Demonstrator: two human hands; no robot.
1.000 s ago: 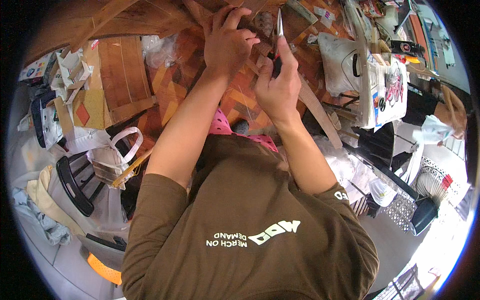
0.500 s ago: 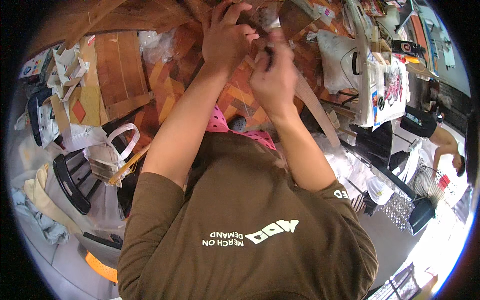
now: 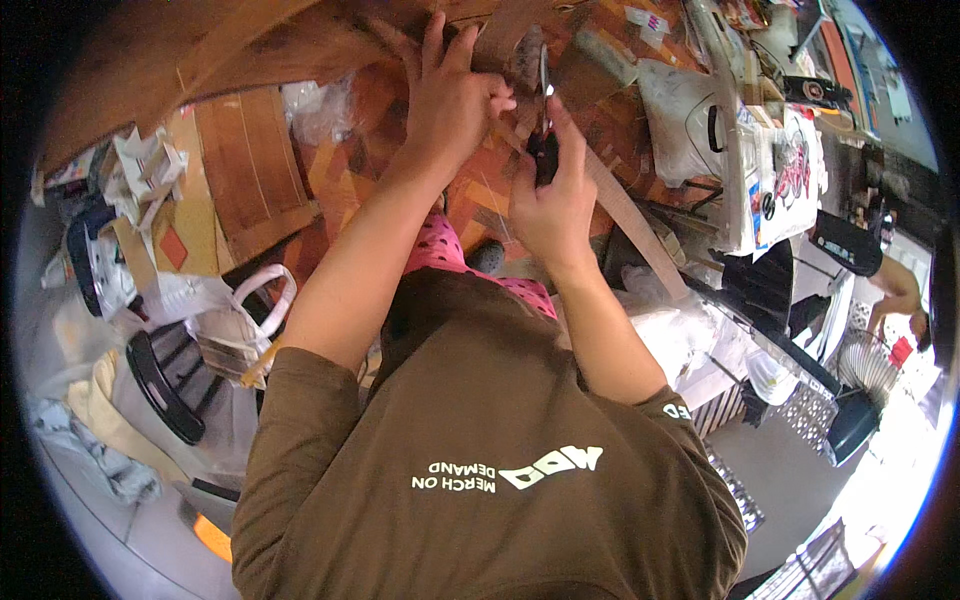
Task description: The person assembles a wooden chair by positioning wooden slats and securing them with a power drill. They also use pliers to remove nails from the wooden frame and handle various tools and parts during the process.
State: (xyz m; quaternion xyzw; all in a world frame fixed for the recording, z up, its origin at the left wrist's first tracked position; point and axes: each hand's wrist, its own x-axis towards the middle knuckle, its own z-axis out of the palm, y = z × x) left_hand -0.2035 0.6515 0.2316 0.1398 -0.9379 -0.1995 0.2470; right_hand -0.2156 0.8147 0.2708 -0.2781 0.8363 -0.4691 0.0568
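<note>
Tool (image 3: 543,138), black-handled, in right grip (image 3: 556,208)

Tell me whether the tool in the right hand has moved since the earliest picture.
Yes: judged against the white packet, the tool has moved down in the picture.

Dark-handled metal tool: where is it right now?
In the head view, the dark-handled metal tool is in the right hand, at upper centre, metal end pointing up, just right of the left hand.

Glare burned out the right edge of the grey floor (image 3: 785,480); the wooden floor (image 3: 385,110) lay dimmer. The tool (image 3: 544,140) glinted. Lines bowed toward the dark rim.
</note>
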